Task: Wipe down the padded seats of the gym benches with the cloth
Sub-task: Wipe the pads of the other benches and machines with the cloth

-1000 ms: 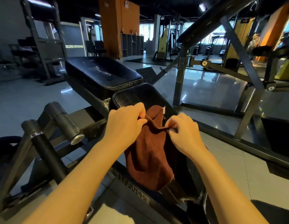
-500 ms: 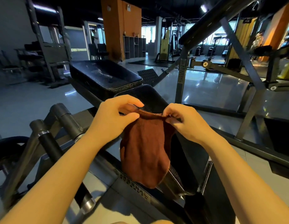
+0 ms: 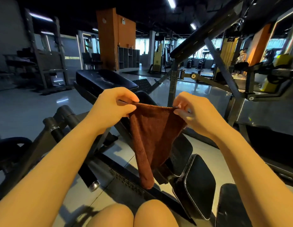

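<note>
Here the brown cloth (image 3: 152, 136) hangs in the air above the black padded seat (image 3: 180, 154) of the gym bench, stretched along its top edge between two hands. The left hand (image 3: 114, 108) pinches the cloth's left upper corner between thumb and curled fingers, and the right hand (image 3: 191, 110) pinches the right upper corner the same way. Below that edge the cloth falls in a narrowing fold whose lower tip hangs in front of the bench frame (image 3: 126, 174), not plainly touching the seat. Beyond the cloth, farther from the person, lies a larger black pad (image 3: 106, 82) of the same bench. Nearer than the cloth, two bare knees (image 3: 134, 215) show at the bottom edge, and to the right of the cloth a grey slanted machine frame (image 3: 173, 82) stands on the glossy floor (image 3: 24, 108).
</note>
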Demonstrator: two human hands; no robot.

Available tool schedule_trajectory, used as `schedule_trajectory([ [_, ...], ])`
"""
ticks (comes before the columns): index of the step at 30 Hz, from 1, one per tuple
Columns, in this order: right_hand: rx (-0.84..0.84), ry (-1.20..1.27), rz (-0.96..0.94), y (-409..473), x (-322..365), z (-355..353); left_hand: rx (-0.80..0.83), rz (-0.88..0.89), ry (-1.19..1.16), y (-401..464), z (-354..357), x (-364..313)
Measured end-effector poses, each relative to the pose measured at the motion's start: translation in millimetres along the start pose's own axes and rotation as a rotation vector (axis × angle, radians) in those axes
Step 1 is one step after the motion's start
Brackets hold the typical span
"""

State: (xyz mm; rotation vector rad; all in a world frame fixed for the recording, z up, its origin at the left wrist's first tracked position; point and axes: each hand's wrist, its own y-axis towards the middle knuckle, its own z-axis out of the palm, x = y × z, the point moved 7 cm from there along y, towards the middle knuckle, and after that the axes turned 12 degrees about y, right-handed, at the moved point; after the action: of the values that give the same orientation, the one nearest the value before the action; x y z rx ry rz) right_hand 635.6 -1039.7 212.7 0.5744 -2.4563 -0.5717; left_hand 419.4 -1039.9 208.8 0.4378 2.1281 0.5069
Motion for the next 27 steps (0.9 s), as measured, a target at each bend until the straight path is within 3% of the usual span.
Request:
schedule_trajectory([
  [2, 0.053, -0.009, -0.001, -8.9, 10.5, -4.3, -0.033, 0.019, 0.074, -8.2, -5.0, 0.7],
  [4, 0.107, -0.175, 0.029, -15.0, 13.9, 0.1, -0.038, 0.038, 0.239, -16.5, -1.1, 2.7],
  [6, 0.068, -0.222, 0.055, -22.6, 16.2, -0.9, -0.062, 0.024, 0.257, -24.6, 2.9, 5.0],
  [11, 0.006, 0.004, 0.126, -40.0, 11.3, -15.8, -0.036, -0.077, -0.092, -27.8, 11.4, 2.3],
  [22, -0.159, 0.196, 0.163, -3.6, -35.6, -37.7, -0.179, 0.007, -0.204, 23.4, 37.9, -5.5],
  [27, -0.016, 0.492, 0.183, -3.3, -33.8, -24.3, -0.270, 0.041, -0.243, 36.2, 30.9, -1.8],
])
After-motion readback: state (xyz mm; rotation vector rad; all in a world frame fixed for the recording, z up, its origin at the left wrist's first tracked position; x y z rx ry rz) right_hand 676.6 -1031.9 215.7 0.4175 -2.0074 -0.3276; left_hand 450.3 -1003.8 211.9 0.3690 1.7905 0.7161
